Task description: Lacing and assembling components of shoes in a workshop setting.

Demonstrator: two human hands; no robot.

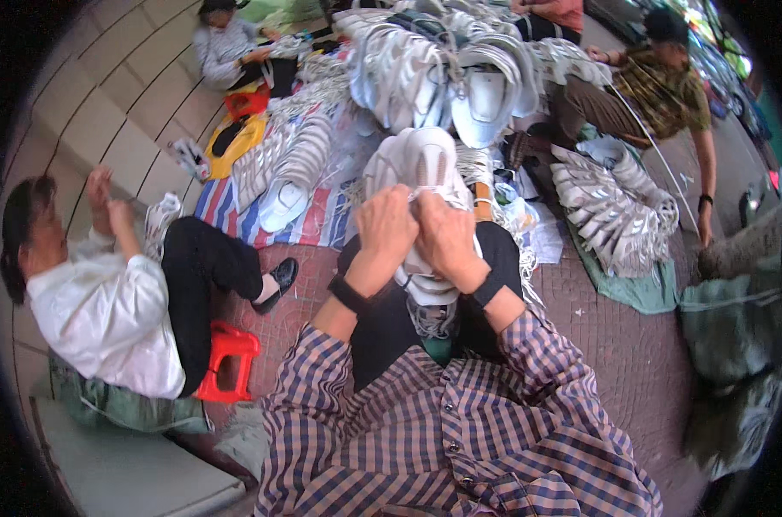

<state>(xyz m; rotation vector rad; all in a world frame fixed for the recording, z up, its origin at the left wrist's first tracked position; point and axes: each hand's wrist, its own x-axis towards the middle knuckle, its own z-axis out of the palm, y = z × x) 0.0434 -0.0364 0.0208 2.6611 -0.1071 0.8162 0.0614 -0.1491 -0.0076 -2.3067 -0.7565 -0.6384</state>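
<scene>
The person is holding a white shoe over the lap, and both hands are gripping it at its near end. The left hand is clamped on the near-left edge with fingers curled inward, and the right hand is clamped on the near-right edge; the two are almost touching each other. The shoe's long axis is running away from the person, sole side up, its far end pointing toward the far pile of white shoes. White laces are hanging below the hands onto the dark trousers. Both hands are equally near the shoe, one on each side of its axis. At left a seated person in a white shirt is working well apart.
</scene>
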